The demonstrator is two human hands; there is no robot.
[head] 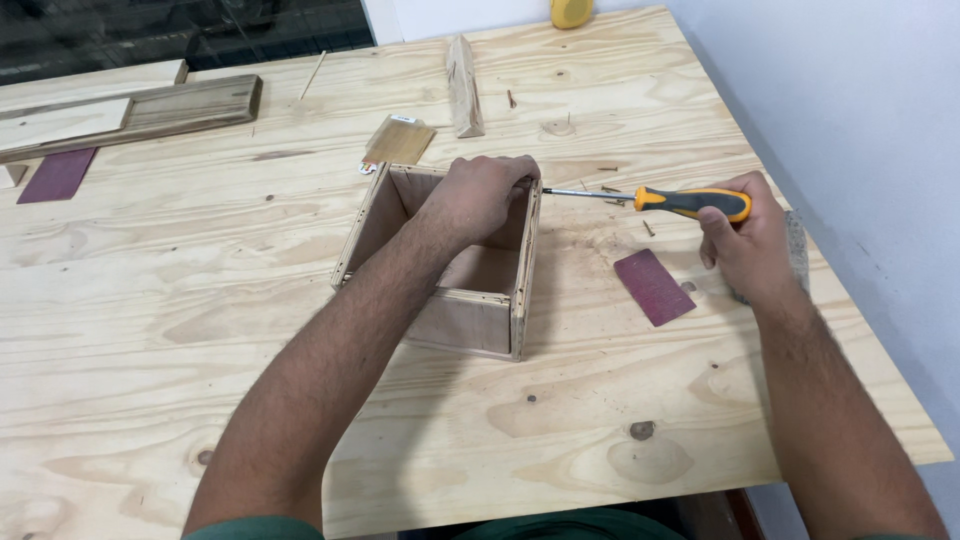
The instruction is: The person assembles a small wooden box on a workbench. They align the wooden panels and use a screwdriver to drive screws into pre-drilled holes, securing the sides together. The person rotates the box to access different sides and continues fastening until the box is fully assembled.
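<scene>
**Hands on an open plywood box and a screwdriver**

While the plywood tabletop [300, 420] fills nearly the whole view, an open wooden box [470, 300] sits near its middle, a little toward the right edge. The left hand [480, 195] rests on the box's far right corner, fingers curled together over the rim. The right hand [745, 245] lies near the right edge, fingers clamped around the orange-and-black handle of a screwdriver [690, 202], whose thin shaft runs level toward the box's right wall; the tip meets that wall just beside the left hand.

Along the far left edge lie long wooden boards [140, 110]. A wedge-shaped wood offcut [464, 85] stands near the far edge, with a small tan block [398, 140] just beside the box's far side. One dark red sandpaper piece [653, 287] lies between box and right hand; another [57, 174] is by the boards. A yellow object [571, 12] shows at the far edge.
</scene>
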